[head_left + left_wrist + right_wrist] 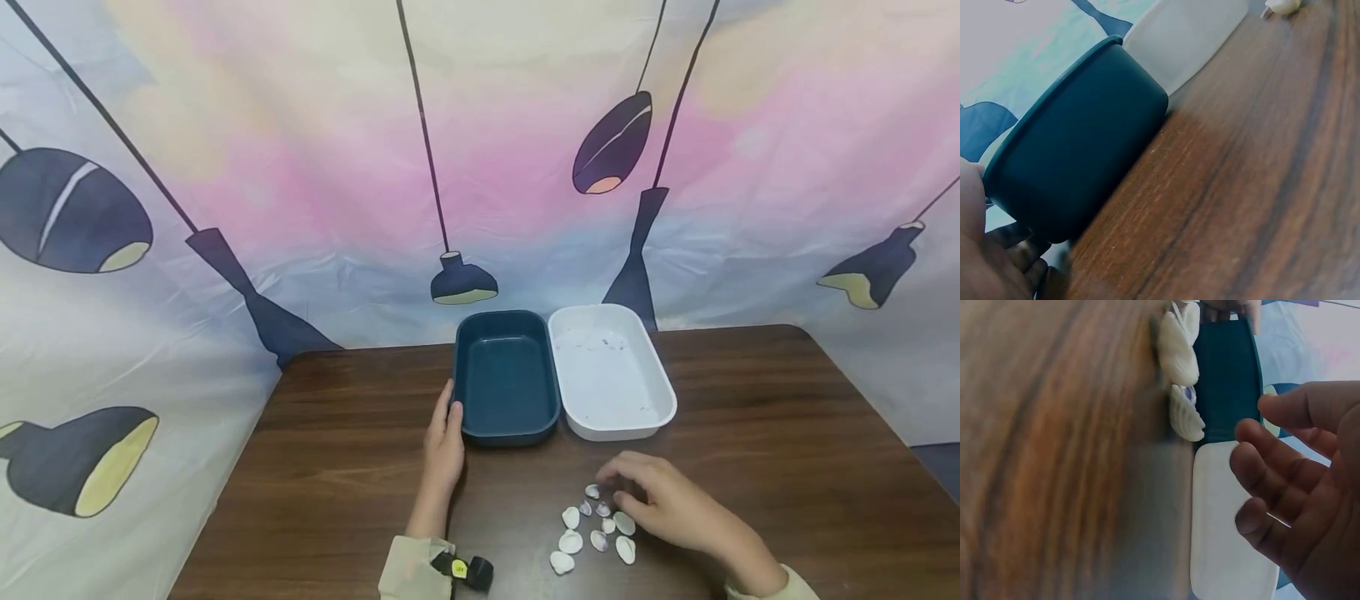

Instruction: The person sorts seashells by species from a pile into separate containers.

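Observation:
My left hand [445, 450] rests along the left side of a dark teal tray [508, 438], thumb by the rim. In the left wrist view, fingers [1019, 247] touch the low end of the tray's outer wall. My right hand [667, 500] hovers at the right of several small, pale shells [571, 542] on the table, its fingers loosely bent with nothing between them. The right wrist view shows the shells [1179, 353] left of the hand, apart from the fingertips [1250, 515].
A white tray [618, 433] stands against the right side of the teal one, with small dark specks inside. Both are at the back edge of the brown wooden table [337, 467]. Behind hangs a cloth [337, 167] printed with lamps. A black band [457, 568] circles the left wrist.

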Tool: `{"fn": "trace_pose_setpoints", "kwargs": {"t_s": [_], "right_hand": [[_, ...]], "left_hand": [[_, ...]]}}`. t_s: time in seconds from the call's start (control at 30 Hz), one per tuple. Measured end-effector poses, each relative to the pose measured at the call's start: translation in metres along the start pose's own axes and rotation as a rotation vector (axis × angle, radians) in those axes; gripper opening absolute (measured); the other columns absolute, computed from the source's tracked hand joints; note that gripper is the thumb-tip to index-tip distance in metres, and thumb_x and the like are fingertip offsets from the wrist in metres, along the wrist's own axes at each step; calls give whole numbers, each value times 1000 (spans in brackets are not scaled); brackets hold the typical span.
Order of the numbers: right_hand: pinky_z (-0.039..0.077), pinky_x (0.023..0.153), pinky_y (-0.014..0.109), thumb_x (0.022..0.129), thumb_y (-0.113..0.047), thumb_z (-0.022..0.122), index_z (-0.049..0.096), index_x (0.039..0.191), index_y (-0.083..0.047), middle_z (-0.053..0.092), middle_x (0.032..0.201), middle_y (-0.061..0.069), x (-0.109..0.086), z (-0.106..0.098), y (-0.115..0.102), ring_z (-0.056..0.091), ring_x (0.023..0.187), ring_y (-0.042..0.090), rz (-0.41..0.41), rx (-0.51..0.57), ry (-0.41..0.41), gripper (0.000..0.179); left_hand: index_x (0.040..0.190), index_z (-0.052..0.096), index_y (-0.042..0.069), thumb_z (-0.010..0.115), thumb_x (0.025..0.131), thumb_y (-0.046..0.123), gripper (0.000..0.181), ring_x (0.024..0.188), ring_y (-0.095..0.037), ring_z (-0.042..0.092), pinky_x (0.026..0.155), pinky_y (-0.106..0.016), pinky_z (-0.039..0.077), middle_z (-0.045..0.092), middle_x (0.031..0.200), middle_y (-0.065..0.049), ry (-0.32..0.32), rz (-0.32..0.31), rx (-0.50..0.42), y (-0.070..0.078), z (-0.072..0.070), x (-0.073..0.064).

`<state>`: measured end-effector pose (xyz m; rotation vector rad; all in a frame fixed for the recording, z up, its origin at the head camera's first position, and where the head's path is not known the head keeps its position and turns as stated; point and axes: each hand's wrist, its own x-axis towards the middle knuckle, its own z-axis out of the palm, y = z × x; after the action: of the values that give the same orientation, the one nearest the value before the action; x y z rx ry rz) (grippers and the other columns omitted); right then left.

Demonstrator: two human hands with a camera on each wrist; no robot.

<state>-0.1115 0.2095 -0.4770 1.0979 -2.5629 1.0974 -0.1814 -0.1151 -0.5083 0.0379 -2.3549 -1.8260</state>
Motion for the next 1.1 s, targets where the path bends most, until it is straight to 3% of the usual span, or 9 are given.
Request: {"fn": "trace_pose_setpoints", "kwargs": {"t_s": [0.5, 1.1], "right_hand": [[49, 61, 21, 85, 1, 81, 70, 101, -19, 66, 95, -12, -6, -13, 7, 52, 75, -5, 56, 70, -172, 28], [47, 62, 23, 75, 1, 84, 72, 93, -19, 59, 88, -16, -13, -6, 15, 51, 75, -1, 108, 92, -259, 30]], "left_hand": [[166, 34, 11, 35, 117, 34, 54, 156, -39, 28, 124, -63, 22, 33, 170, -15, 17, -7, 10, 0, -1, 2], [167, 34, 16, 36, 117, 37, 54, 156, -37, 29, 123, -63, 22, 34, 170, -11, 7, -8, 22, 0, 1, 0]]}}
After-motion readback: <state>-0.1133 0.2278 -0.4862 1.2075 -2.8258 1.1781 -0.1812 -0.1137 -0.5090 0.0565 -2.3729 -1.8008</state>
